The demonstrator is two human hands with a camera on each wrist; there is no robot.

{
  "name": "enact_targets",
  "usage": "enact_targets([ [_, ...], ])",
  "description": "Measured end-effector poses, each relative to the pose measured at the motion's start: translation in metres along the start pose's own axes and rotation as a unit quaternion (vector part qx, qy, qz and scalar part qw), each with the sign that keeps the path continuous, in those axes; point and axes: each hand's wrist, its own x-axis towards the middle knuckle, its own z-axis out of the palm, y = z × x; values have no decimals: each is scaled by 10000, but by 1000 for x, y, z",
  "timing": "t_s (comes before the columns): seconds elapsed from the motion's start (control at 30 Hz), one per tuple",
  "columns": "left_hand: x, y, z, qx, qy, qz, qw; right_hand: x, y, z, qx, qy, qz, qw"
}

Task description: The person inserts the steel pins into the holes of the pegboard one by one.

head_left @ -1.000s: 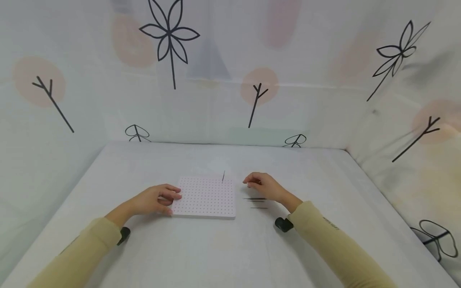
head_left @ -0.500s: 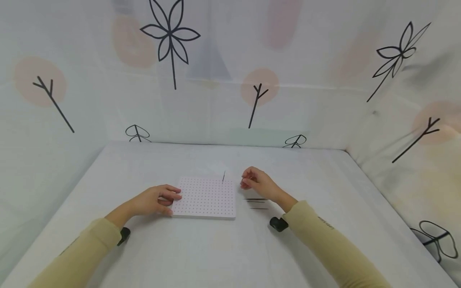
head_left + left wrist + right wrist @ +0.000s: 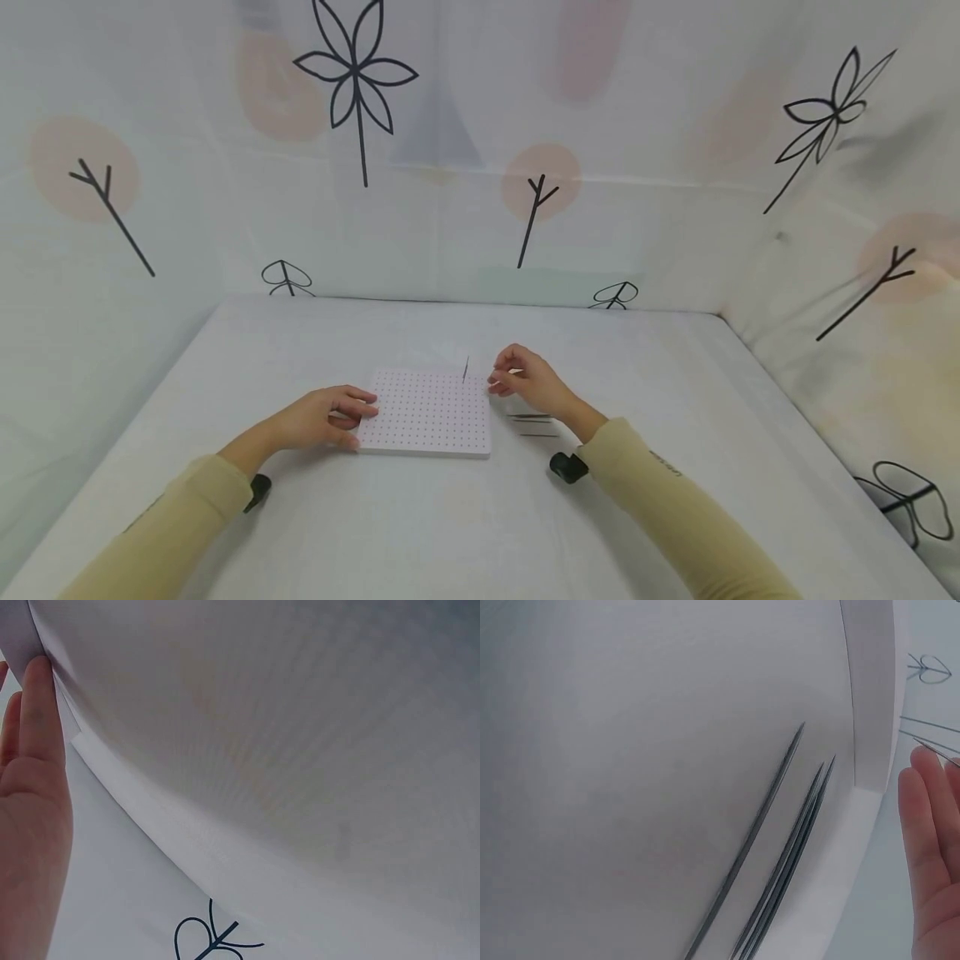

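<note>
A white pegboard (image 3: pixel 423 417) with rows of small holes lies flat on the table. My left hand (image 3: pixel 330 417) rests against its left edge, thumb by the near corner and fingers at the side. Just off the board's far right corner, my right hand (image 3: pixel 528 379) pinches a thin metal needle (image 3: pixel 939 753), whose pointed tip shows past the fingertips in the right wrist view. A needle (image 3: pixel 466 369) stands upright near that corner; two thin upright lines show there in the right wrist view. Several loose needles (image 3: pixel 746 855) lie right of the board, under my right forearm.
White cloth covers the table (image 3: pixel 450 525), and a patterned curtain (image 3: pixel 450 208) with line-drawn flowers hangs behind and at both sides. A black wrist camera (image 3: pixel 567 467) sits below my right sleeve, another (image 3: pixel 258 492) by the left.
My right hand has risen from beside the loose needles and moved left to the board's far right corner, its fingertips drawn together. The left hand and board have stayed in place.
</note>
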Motion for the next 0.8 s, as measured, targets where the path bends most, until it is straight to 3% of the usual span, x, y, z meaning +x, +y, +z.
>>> enact_targets([
  [0.17,1,-1,1,24,13,71,10000,2,-1,5,-31,9,-122,9999],
  [0.8,0,0,0,53,19,58,10000,14,-4,23,-262,55,87,9996],
])
